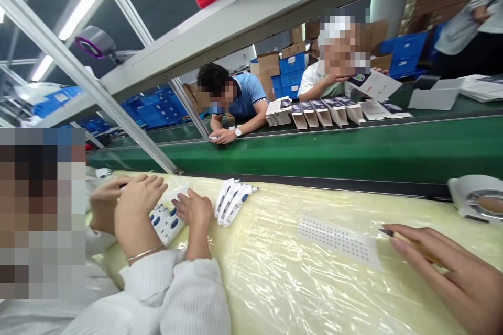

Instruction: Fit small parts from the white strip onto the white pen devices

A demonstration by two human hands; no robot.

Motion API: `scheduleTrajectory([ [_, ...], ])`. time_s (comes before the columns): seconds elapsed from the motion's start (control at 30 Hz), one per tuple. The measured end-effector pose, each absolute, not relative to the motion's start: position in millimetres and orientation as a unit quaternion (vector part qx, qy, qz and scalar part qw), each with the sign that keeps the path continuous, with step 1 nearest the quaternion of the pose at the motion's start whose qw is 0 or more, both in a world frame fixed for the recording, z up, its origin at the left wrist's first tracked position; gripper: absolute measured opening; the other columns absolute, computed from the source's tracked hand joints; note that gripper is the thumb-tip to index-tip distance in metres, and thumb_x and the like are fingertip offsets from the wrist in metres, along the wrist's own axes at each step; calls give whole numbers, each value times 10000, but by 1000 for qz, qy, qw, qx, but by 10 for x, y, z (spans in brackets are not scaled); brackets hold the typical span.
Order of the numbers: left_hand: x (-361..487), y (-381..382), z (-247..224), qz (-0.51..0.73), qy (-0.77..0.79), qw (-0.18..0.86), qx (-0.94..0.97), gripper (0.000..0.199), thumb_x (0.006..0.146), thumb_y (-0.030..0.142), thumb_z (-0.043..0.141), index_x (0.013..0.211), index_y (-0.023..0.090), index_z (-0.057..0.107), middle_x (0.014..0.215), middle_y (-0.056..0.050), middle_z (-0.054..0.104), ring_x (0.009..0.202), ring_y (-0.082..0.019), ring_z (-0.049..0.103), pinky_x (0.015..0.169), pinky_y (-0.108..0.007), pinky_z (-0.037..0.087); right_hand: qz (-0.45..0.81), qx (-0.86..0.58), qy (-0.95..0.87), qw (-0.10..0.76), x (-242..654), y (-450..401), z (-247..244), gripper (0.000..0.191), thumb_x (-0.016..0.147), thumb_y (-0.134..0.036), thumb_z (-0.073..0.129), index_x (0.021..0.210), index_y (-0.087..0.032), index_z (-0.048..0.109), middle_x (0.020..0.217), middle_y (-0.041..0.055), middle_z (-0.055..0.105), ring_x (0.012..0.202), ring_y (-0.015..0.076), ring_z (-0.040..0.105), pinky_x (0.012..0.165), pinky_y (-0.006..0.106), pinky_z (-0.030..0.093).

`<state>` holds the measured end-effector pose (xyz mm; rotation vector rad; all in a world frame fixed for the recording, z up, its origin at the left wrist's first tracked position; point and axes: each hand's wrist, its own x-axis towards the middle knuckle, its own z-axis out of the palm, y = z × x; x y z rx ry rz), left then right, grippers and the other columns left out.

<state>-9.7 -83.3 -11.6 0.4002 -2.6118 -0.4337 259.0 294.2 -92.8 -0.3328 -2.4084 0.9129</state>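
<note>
two hands in white knit sleeves rise from the near edge of the bench (283, 288), which is padded in yellow foam under clear plastic. these are taken as the person's own; the view cannot fully confirm it.

left hand (140, 198): over the far-left part of the bench, fingers curled, thin metal bracelet (145, 254) at the wrist. grip unclear; cannot tell whether it is clenched on anything.

right hand (195, 210): fingers bent down onto a cluster of white moulded pieces with blue spots (167, 222). contact is visible, but cannot tell whether the grip is grasping them or only resting.

a second cluster of white moulded pieces (233, 201) lies on the bench just beside the right hand, toward the far edge.

other items on the bench:
- dotted sheet (338, 241), flat, right of centre
- round white dispenser (475, 196), at the far right edge
- a co-worker's hand (104, 204), at the left end, beside the person's left hand
- another hand (456, 282), at the near right corner, holding a slim pen (412, 243) near the dotted sheet

beyond the far edge of the bench runs a green conveyor belt (314, 157) carrying small white cartons (322, 113). two co-workers (236, 104) (326, 78) lean over its far side.
</note>
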Motion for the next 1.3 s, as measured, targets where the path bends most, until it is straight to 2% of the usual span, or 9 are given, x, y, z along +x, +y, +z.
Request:
scheduleTrajectory([
  [0.13,-30,-1037,-300,-148,-933,242,223,552,961,359,549,1452,175,378,1557,-148,306,1425,-392,297,1146,-650,283,357,-135,-889,252,2625,2893,-945,413,946,-652,467,1155,-348,653,1228,19,646,1067,281,651,770,368,606],
  [0.4,244,-1151,-320,-106,-946,166,257,428,955,360,560,1334,170,500,1371,-135,525,1298,-334,472,1052,-588,416,340,-95,-896,270,2651,2879,-862,402,947,-623,499,1138,-328,694,1164,49,676,956,254,687,617,287,613],
  [0.57,308,-1216,-91,-107,-960,96,241,443,858,280,576,1245,65,566,1337,-317,485,1276,-562,427,911,-690,422,356,-89,-890,271,2615,2745,-615,392,991,-581,454,1083,-296,708,1066,69,689,936,251,678,730,334,601],
  [0.7,430,-955,100,-158,-960,173,152,586,865,502,493,1393,260,415,1365,-177,492,1272,-439,496,923,-555,501,375,-94,-887,251,2508,2677,-495,343,1033,-487,423,1095,-280,689,1025,61,664,928,233,652,770,350,570],
  [0.77,564,-598,179,-274,-939,192,78,637,774,574,571,1340,313,443,1210,-97,595,1098,-390,620,831,-519,550,369,-93,-895,231,2450,2687,-471,302,1041,-411,435,1087,-266,696,1014,67,650,934,235,638,783,362,550],
  [0.83,747,-112,205,-484,-872,59,-37,775,688,592,656,1371,343,389,962,-37,642,741,-303,692,569,-407,565,347,-99,-910,205,2409,2716,-460,266,1038,-332,459,1054,-249,711,985,70,641,932,241,620,795,381,527],
  [0.9,943,413,146,-584,-793,-100,-145,821,686,580,690,1400,342,361,856,0,608,549,-220,651,451,-325,527,316,-106,-925,182,2394,2747,-459,232,1027,-259,486,1023,-233,716,949,65,635,926,245,603,809,396,500],
  [1.07,1206,1255,-254,-644,-688,-256,-216,828,772,403,717,1480,336,293,897,23,551,616,-117,621,571,-240,532,235,-130,-953,142,2447,2746,-475,208,1019,-178,494,979,-207,697,965,61,636,915,251,583,813,421,432],
  [1.3,1176,1287,-464,-706,-617,-328,-111,811,728,318,742,1442,364,360,977,5,568,759,-189,689,684,-328,580,210,-155,-957,126,2413,2634,-431,183,953,-92,557,927,-216,689,872,22,654,856,213,585,819,384,380],
])
